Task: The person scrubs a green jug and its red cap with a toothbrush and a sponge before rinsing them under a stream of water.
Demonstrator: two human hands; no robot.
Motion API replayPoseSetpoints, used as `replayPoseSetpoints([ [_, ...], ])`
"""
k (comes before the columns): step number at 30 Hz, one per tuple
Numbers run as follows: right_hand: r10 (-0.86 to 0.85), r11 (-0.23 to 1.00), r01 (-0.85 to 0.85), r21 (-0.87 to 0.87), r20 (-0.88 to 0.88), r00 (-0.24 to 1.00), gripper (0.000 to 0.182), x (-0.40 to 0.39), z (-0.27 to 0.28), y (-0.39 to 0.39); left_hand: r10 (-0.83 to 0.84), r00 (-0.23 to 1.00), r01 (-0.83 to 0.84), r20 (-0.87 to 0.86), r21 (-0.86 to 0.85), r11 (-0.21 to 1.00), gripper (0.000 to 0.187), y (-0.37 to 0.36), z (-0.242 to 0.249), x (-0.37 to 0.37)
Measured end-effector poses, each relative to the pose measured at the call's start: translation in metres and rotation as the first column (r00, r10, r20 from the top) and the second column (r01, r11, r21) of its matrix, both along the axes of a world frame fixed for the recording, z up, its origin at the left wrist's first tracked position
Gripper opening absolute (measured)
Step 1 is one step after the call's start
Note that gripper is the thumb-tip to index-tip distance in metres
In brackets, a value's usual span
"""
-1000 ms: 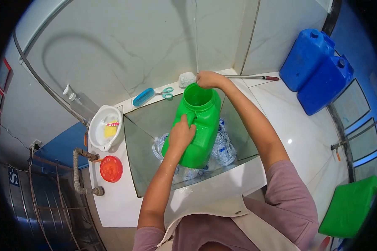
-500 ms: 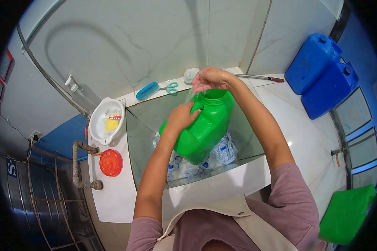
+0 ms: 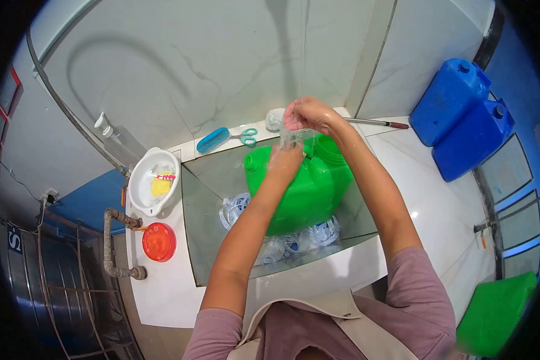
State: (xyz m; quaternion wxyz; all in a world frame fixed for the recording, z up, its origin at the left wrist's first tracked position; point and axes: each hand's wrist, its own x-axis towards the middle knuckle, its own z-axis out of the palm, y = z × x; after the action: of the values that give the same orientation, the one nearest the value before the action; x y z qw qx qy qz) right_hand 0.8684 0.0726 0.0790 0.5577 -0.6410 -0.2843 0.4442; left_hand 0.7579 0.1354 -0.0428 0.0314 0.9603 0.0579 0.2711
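Two blue jugs (image 3: 449,101), two green containers (image 3: 306,198)

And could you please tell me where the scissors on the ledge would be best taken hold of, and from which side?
Take the scissors by their turquoise loops, probably from the right: the loops point that way, uncovered, while the blades run left toward the blue brush.

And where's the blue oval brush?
In the head view, the blue oval brush is left of centre on the white ledge behind the grey rectangular sink, left of the teal-handled scissors and the left hand.
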Motion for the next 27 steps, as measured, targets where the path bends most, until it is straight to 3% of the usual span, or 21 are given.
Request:
replayPoseSetpoints([
  [2,-0.05,0.999,0.049,0.019,0.078,0.996,0.017,0.005,-0.006,-0.003,-0.067,0.997,0.068,-0.037,0.025,0.997,0.029,0.01,0.013,-0.005],
  [4,0.157,0.986,-0.136,-0.098,0.251,0.955,0.02,-0.007,-0.014,-0.016,-0.107,0.948,0.058,-0.3,-0.166,0.984,0.034,0.015,0.021,-0.016],
  [5,0.261,0.96,-0.155,-0.235,0.534,0.804,0.029,-0.004,-0.024,-0.02,-0.101,0.949,0.052,-0.3,-0.167,0.985,0.034,0.015,0.025,-0.025],
  [6,0.267,0.959,-0.163,-0.234,0.535,0.801,0.029,-0.007,-0.038,-0.027,-0.088,0.948,0.018,-0.305,-0.223,0.975,0.036,0.014,0.03,-0.036],
  [7,0.304,0.948,-0.095,-0.304,0.777,0.551,0.035,-0.014,-0.054,-0.037,-0.074,0.947,-0.018,-0.312,-0.28,0.96,0.038,0.012,0.032,-0.046],
  [8,0.337,0.939,-0.009,-0.344,0.913,0.231,0.042,-0.025,-0.071,-0.044,-0.064,0.947,-0.029,-0.314,-0.283,0.959,0.038,0.008,0.031,-0.054],
  [9,0.344,0.937,-0.022,-0.348,0.91,0.231,0.042,-0.036,-0.088,-0.045,-0.046,0.94,-0.08,-0.338,-0.35,0.933,0.038,0.003,0.03,-0.062],
  [11,0.138,0.99,-0.008,-0.14,0.983,-0.119,0.056,-0.054,-0.109,-0.049,-0.023,0.937,-0.134,-0.349,-0.42,0.898,0.039,-0.002,0.029,-0.08],
  [12,0.145,0.989,-0.012,-0.148,0.981,-0.131,0.056,-0.064,-0.108,-0.052,-0.111,0.958,-0.053,-0.265,-0.545,0.837,0.04,0.001,0.027,-0.094],
  [13,0.048,0.999,0.015,-0.046,0.985,-0.166,0.056,-0.075,-0.108,-0.054,-0.192,0.967,0.037,-0.168,-0.652,0.758,0.041,0.003,0.025,-0.11],
  [14,-0.056,0.997,0.038,0.065,0.977,-0.205,0.055,-0.082,-0.105,-0.055,-0.193,0.977,0.079,-0.087,-0.695,0.714,0.042,0.003,0.025,-0.131],
  [15,-0.044,0.999,0.003,0.046,0.97,-0.239,0.052,-0.082,-0.102,-0.058,-0.19,0.982,0.125,-0.007,-0.727,0.675,0.042,0.007,0.022,-0.155],
  [16,-0.055,0.998,0.002,0.057,0.968,-0.245,0.052,-0.081,-0.101,-0.061,-0.089,0.996,0.044,-0.008,-0.822,0.568,0.042,0.012,0.012,-0.179],
  [19,-0.058,0.997,-0.059,0.047,0.976,-0.208,0.054,-0.08,-0.095,-0.057,0.221,0.957,-0.227,-0.187,-0.958,0.174,0.046,0.027,-0.025,-0.247],
  [21,-0.064,0.992,-0.111,0.052,0.992,-0.11,0.056,-0.086,-0.095,-0.043,0.327,0.894,-0.247,-0.306,-0.946,-0.208,0.054,0.034,-0.057,-0.282],
  [22,-0.071,0.992,-0.109,0.059,0.991,-0.115,0.056,-0.093,-0.089,-0.034,0.327,0.896,-0.244,-0.299,-0.949,-0.2,0.054,0.037,-0.07,-0.292],
  [24,-0.1,0.992,-0.091,0.085,0.98,-0.174,0.058,-0.108,-0.063,-0.013,0.416,0.823,-0.194,-0.387,-0.88,-0.434,0.053,0.046,-0.087,-0.296],
  [26,-0.144,0.989,-0.011,0.145,0.967,-0.209,0.062,-0.107,-0.022,-0.004,0.452,0.793,-0.177,-0.409,-0.864,-0.472,0.05,0.062,-0.089,-0.29],
  [27,-0.223,0.974,-0.002,0.226,0.962,-0.155,0.06,-0.103,0.002,-0.008,0.489,0.757,-0.15,-0.433,-0.844,-0.516,0.048,0.068,-0.086,-0.286],
])
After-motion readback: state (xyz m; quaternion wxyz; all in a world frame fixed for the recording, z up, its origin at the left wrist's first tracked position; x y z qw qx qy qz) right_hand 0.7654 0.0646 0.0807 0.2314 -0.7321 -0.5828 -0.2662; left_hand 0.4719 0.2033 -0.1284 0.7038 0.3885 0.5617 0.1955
